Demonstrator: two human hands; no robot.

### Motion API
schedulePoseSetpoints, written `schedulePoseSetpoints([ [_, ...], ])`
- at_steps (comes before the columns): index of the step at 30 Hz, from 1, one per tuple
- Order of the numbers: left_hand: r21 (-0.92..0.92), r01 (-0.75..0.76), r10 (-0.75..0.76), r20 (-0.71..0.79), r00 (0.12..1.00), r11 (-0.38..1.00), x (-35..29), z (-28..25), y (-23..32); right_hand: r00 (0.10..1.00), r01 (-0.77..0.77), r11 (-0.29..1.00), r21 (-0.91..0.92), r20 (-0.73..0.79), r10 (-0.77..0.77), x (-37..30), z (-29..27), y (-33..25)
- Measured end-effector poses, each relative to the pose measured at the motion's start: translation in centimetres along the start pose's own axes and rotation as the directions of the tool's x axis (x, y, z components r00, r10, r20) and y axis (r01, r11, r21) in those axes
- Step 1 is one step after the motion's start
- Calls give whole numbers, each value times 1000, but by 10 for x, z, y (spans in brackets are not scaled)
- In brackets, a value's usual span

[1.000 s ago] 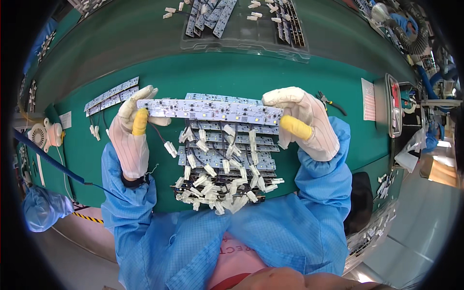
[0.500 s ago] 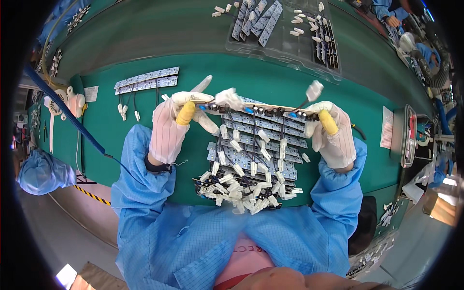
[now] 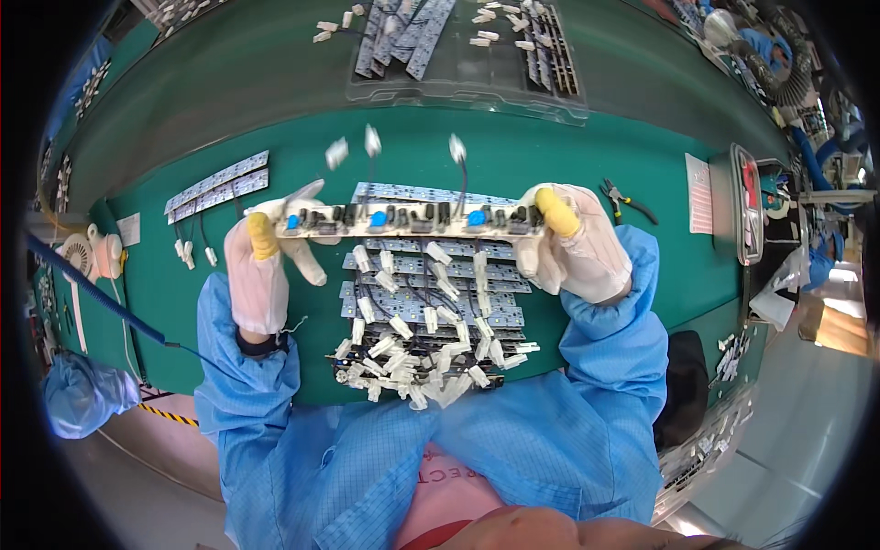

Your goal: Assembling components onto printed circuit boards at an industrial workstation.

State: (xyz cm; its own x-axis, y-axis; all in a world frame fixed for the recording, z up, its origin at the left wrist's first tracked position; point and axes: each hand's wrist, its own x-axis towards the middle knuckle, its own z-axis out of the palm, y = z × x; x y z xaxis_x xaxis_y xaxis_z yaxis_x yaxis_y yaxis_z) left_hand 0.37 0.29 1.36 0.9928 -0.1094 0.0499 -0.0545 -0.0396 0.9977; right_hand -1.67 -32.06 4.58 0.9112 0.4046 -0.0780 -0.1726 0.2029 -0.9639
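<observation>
Between my two gloved hands I hold a long circuit board strip (image 3: 412, 220), its side with blue and black components facing me. Three wires with white connectors stick up from its far edge. My left hand (image 3: 266, 257), a yellow cot on one finger, pinches the left end. My right hand (image 3: 577, 238), also with a yellow cot, grips the right end. Below the held strip lies a stack of similar LED board strips (image 3: 440, 275), partly hidden by it. A heap of white connectors (image 3: 422, 357) on dark wires covers the stack's near side.
Two board strips (image 3: 220, 188) lie at the left on the green mat. Wire cutters (image 3: 628, 202) rest right of my right hand. A clear plastic tray (image 3: 467, 99) with more strips stands at the back. A small fan (image 3: 82, 257), a blue coiled hose (image 3: 101, 293) and a metal container (image 3: 744, 197) flank the mat.
The held strip has turned from edge-on to showing its component side, and its connectors now stand up. The view has shifted, bringing the wire cutters fully into sight.
</observation>
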Motion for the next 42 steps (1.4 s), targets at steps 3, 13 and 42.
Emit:
schedulePoseSetpoints([
  [3, 110, 53, -54, 4, 999, 992, -3, 3, 9, 995, -81, 995, 57, -49, 84, 0, 2, 5],
  [13, -164, -56, 59, 16, 998, 985, 1, 6, 5, 995, -22, 989, -146, -98, 8, 4, 24, -8],
  [42, 440, -411, 363, 194, 911, 798, 13, 10, 10, 999, 20, 775, -631, 45, 11, 2, 23, -20],
])
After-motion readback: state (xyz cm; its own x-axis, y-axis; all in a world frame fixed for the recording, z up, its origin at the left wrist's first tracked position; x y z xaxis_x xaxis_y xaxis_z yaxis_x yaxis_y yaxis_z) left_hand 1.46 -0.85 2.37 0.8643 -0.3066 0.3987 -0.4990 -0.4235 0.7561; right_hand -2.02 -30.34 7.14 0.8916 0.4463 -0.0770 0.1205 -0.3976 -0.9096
